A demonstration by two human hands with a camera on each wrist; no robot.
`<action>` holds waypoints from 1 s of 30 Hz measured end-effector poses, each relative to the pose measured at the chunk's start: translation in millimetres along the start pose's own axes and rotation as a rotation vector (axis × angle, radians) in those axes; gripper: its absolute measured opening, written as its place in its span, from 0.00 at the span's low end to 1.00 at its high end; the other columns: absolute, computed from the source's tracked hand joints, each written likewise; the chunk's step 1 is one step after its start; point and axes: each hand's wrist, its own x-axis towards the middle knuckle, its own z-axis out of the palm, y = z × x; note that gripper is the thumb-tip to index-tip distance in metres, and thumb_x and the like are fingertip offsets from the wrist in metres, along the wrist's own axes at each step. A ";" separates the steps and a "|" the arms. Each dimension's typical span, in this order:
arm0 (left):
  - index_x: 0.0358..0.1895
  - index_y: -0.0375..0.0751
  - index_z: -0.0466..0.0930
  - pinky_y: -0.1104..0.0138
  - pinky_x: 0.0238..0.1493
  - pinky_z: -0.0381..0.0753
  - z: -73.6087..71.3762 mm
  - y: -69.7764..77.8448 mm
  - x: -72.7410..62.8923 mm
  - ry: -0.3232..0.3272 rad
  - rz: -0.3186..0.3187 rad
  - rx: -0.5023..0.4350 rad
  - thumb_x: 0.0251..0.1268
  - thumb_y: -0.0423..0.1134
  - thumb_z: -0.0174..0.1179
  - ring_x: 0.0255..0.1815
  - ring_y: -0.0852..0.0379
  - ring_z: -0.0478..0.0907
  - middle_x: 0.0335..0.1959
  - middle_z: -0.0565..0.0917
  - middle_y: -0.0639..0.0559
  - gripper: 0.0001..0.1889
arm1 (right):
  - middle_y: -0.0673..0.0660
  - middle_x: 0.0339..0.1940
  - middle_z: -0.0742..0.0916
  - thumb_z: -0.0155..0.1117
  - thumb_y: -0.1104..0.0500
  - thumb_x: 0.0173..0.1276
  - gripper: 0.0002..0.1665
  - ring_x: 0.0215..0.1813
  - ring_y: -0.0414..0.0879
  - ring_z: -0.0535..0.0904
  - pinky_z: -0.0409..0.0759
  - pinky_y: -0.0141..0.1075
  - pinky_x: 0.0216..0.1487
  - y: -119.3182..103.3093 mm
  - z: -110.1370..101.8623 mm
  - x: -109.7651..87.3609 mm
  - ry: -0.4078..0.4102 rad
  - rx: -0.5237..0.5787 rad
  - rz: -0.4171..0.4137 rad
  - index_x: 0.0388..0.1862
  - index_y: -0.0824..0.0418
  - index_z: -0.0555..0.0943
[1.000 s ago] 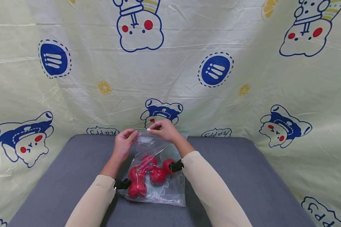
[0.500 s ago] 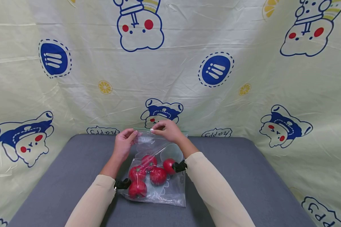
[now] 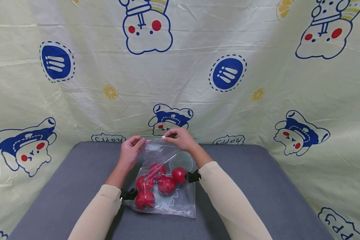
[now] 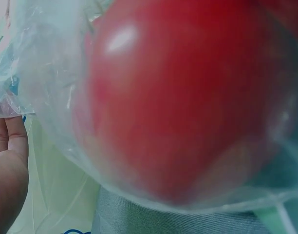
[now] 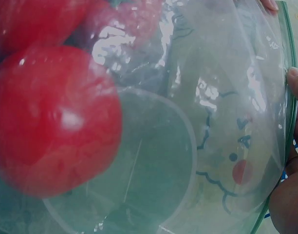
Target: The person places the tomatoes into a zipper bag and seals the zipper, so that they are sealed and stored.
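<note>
A clear zip bag [image 3: 183,206] with a green zip strip [image 5: 291,39] along its top lies in the middle, its upper part raised. Several red tomatoes [image 3: 167,186] are inside; one tomato [image 4: 178,102] fills most of the left wrist view. My left hand [image 3: 130,151] pinches the bag's upper left corner between thumb and fingers. With thumb and forefinger, my right hand [image 3: 181,139] pinches the small white slider [image 3: 163,137] on the strip, near the middle of the bag's top. In the right wrist view, part of the right hand [image 5: 290,200] shows at the strip.
Under the bag is a grey table [image 3: 246,186]. Behind and at both sides hangs a pale curtain [image 3: 180,80] printed with cartoon figures and orange slices. A pale round outline [image 3: 181,162] shows on the bag, right of the tomatoes. Dark bands [image 3: 193,176] circle both wrists.
My right hand has slid the white slider a short way to the right along the zip strip. My left hand and the tomatoes have stayed in place.
</note>
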 end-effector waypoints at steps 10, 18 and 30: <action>0.38 0.43 0.84 0.73 0.31 0.83 -1.1 1.9 -0.7 -0.001 0.002 0.007 0.72 0.28 0.61 0.31 0.63 0.85 0.31 0.90 0.58 0.06 | 0.53 0.42 0.87 0.72 0.51 0.70 0.11 0.48 0.47 0.81 0.82 0.41 0.53 7.1 -4.3 -3.8 0.002 -0.020 0.020 0.44 0.55 0.89; 0.39 0.45 0.84 0.72 0.35 0.84 -2.8 3.0 -1.8 -0.006 -0.016 0.004 0.73 0.31 0.61 0.36 0.62 0.88 0.32 0.90 0.58 0.05 | 0.53 0.42 0.88 0.72 0.51 0.70 0.11 0.47 0.47 0.82 0.83 0.41 0.52 13.8 -8.5 -8.0 0.011 -0.013 0.037 0.44 0.56 0.89; 0.37 0.43 0.85 0.72 0.31 0.82 -2.1 0.8 -0.4 0.007 -0.005 -0.019 0.72 0.29 0.61 0.32 0.63 0.87 0.30 0.90 0.58 0.06 | 0.54 0.42 0.89 0.71 0.53 0.71 0.11 0.45 0.47 0.82 0.83 0.40 0.52 22.7 -16.3 -17.2 0.014 -0.005 0.020 0.46 0.57 0.89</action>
